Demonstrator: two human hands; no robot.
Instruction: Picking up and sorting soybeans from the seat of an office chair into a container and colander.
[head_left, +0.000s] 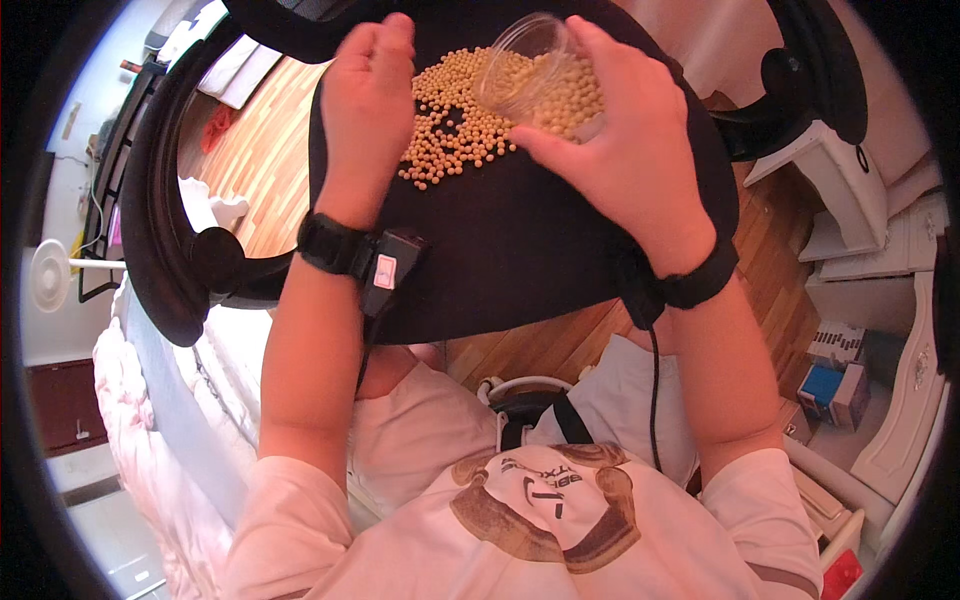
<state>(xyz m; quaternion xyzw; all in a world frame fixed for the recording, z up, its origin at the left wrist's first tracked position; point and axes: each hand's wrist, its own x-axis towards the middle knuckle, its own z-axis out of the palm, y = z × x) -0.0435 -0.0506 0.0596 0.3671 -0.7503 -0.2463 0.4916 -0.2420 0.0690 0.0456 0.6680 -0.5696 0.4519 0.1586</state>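
Observation:
My right hand [630,130] is wrapped round a clear plastic cup [525,65], which is tilted with its mouth toward the left. Pale yellow soybeans [565,110] lie inside the cup. Beside and below its mouth, a loose spread of soybeans [455,150] covers part of a black chair seat [480,260]. At the left edge of that spread is my left hand [370,90], seen from its back, with the fingers curled together. Whatever those fingers hold, if anything, is hidden.
Black armrests [165,200] flank the seat on the left and right. Dark straps with a small box [385,270] and cables circle my wrists. A bed with pink bedding [135,400] stands at the left, white furniture [900,400] at the right, over a wooden floor [275,150].

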